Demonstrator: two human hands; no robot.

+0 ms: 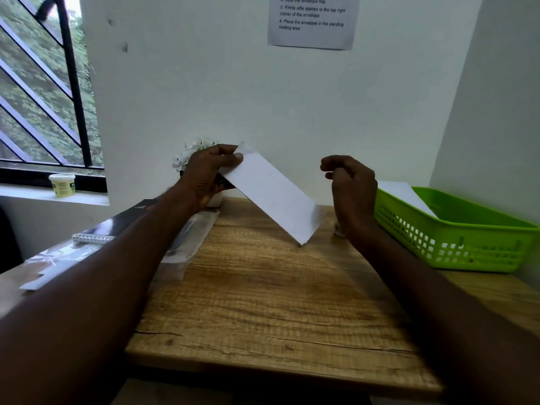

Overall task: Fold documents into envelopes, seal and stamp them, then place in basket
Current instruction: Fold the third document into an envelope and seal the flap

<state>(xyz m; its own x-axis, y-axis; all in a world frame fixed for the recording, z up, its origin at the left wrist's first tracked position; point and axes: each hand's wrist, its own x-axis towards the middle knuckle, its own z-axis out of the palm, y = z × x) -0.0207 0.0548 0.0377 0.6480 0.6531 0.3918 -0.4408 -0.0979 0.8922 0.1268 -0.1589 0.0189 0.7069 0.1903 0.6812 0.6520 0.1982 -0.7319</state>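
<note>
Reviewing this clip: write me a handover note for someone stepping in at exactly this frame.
Left hand pinches one end of a white envelope, held tilted above the wooden table.
Right hand hangs beside it with curled fingers, apparently holding nothing.
The green basket on the right already holds white paper.
Whether this envelope is sealed or stamped cannot be told.
Left: check seal and stamp, then put it in the basket.

On the instruction sheet taped to the wall I read: "2. Seal the envelope flap", "3. Firmly affix stamps to the top right corner of the envelope", "4. Place the envelope in the pending mailing area".
</note>
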